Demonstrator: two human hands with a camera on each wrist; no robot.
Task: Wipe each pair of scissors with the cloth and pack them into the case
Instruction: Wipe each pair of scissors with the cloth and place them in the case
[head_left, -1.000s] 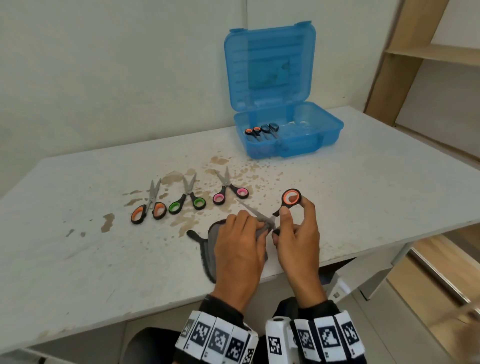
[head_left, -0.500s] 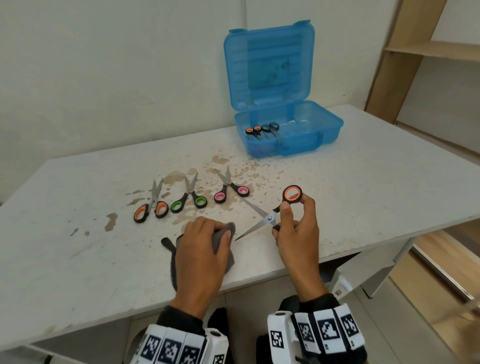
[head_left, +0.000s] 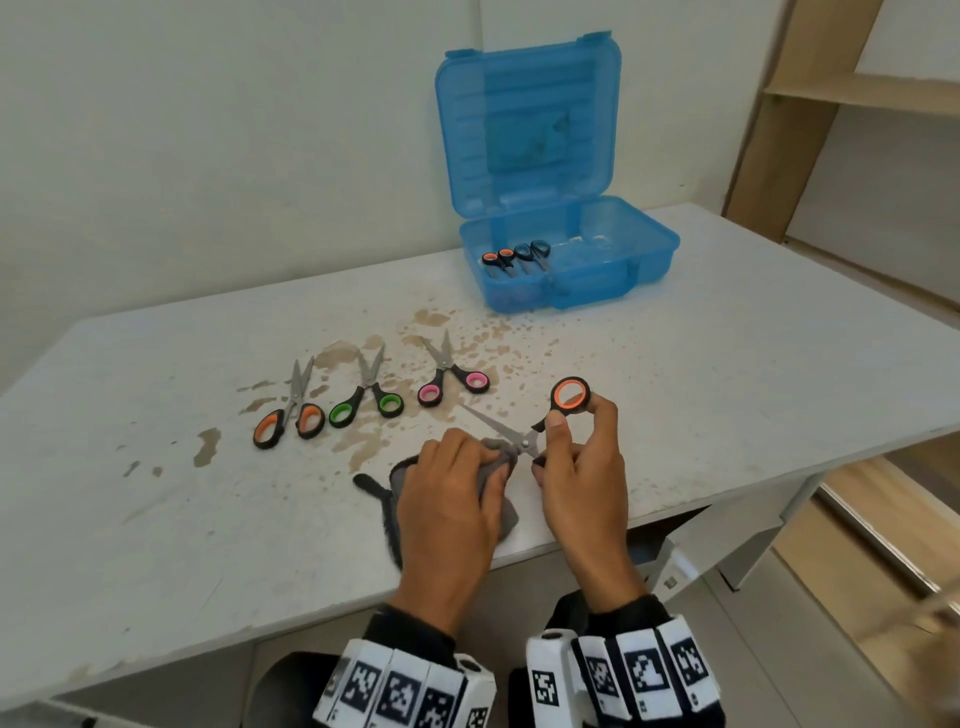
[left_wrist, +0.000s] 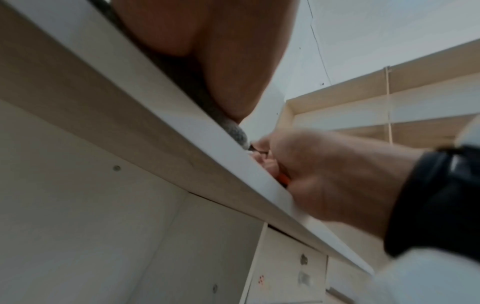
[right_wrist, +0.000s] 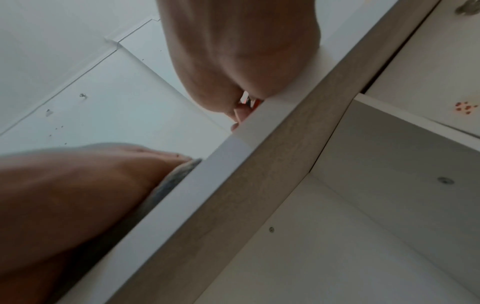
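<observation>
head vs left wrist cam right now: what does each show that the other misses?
Head only: the open blue case with two pairs already inside, three pairs of scissors in a row on the stained tabletop, and the blades and orange handle ring of the held scissors.

Left wrist only: the table's underside and drawer fronts below its front edge.

Both: the left hand gripping the grey cloth and the right hand gripping the held scissors at the table's near edge; the wooden shelf.

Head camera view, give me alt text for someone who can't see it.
A left hand wipes grey cloth over open orange-handled scissors held by the right hand; three pairs lie on the stained table.
</observation>
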